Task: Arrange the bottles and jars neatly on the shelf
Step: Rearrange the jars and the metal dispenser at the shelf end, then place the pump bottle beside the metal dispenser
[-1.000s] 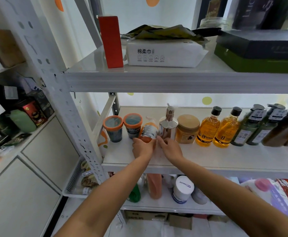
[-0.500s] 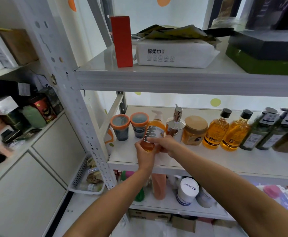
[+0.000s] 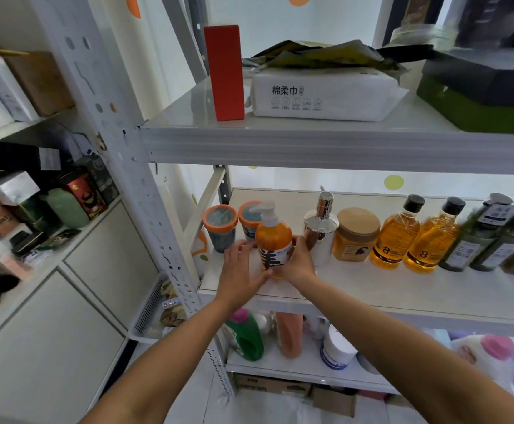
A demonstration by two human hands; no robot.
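At the far left we see a white post (image 3: 133, 185) with punched holes, which bounds the middle shelf (image 3: 402, 289) on that side. Just inside it stand two tubs (image 3: 220, 228) with orange rims, side by side near the back. Our left hand (image 3: 243, 270) lies beside the pump bottle (image 3: 274, 240), fingers spread and loose, the thumb touching its lower label; it does not close around it. The pump bottle stands upright, near the shelf's front edge, ahead of the row behind it. It is orange with a white pump head and a white label carrying a large black character. Our right hand (image 3: 300, 261) wraps the bottle's right side, fingers curled onto it in a grip. Next right stands one chrome dispenser (image 3: 321, 231), then one amber jar (image 3: 356, 235) with a tan lid, then two amber bottles (image 3: 397, 237) with black caps, close together. Further right come at least two dark green bottles (image 3: 475, 237), blurred at the frame edge. In front of that row the shelf is bare all the way to its front lip, so there is open room there.
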